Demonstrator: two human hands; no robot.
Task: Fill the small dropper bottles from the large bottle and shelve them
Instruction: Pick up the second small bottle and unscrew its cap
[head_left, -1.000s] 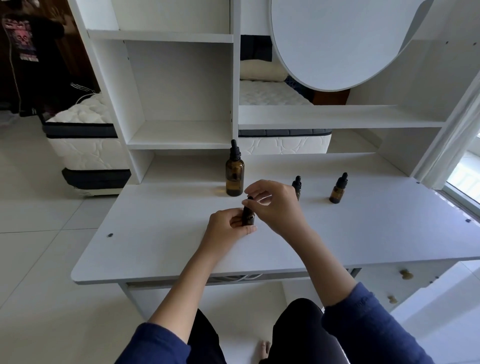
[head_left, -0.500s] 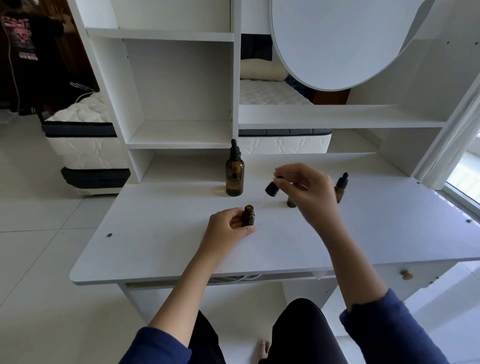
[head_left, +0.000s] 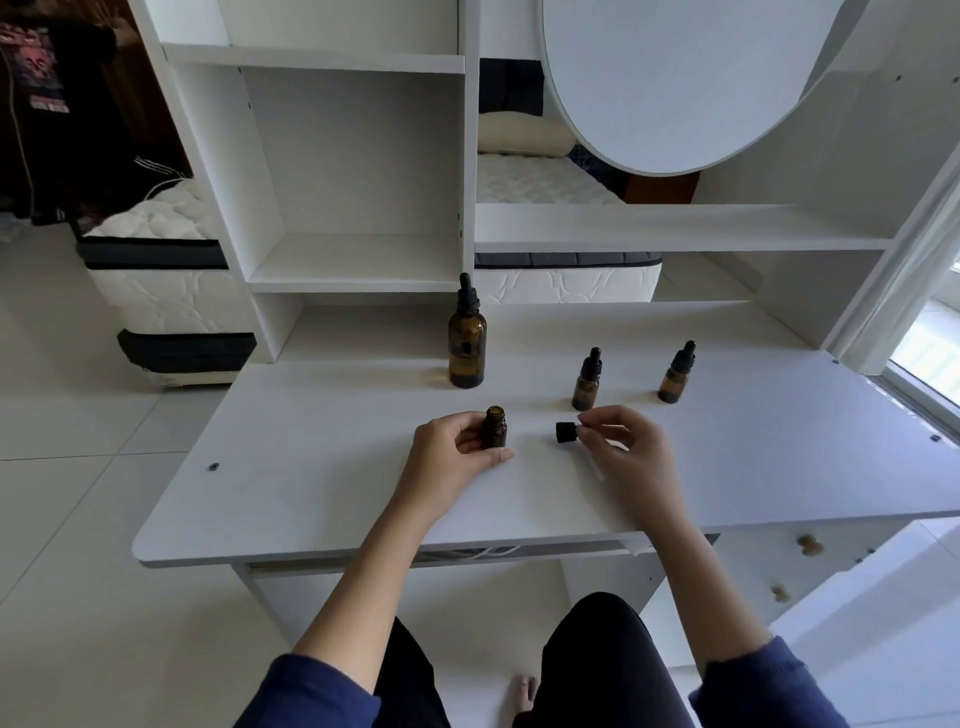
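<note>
A small amber dropper bottle (head_left: 495, 428) stands uncapped on the white desk (head_left: 311, 467), and my left hand (head_left: 457, 447) grips it from the left. Just to its right, my right hand (head_left: 621, 441) pinches that bottle's black dropper cap (head_left: 566, 432) low over the desk. The large amber bottle (head_left: 467, 343) with its black dropper cap on stands behind, at the desk's back. Two more small capped bottles, one (head_left: 587, 380) nearer and one (head_left: 677, 375) further right, stand upright beyond my right hand.
White shelves rise at the desk's back: an open cubby (head_left: 358, 270) on the left and a long shelf (head_left: 675, 228) on the right under a round mirror (head_left: 675, 78). A bed (head_left: 171, 291) lies behind. Drawer knobs (head_left: 808, 544) sit below the desk at right.
My right hand unscrewed the dropper cap from the small bottle, lifted it up and to the right, then lowered it down beside the bottle. My left hand kept holding the bottle.
</note>
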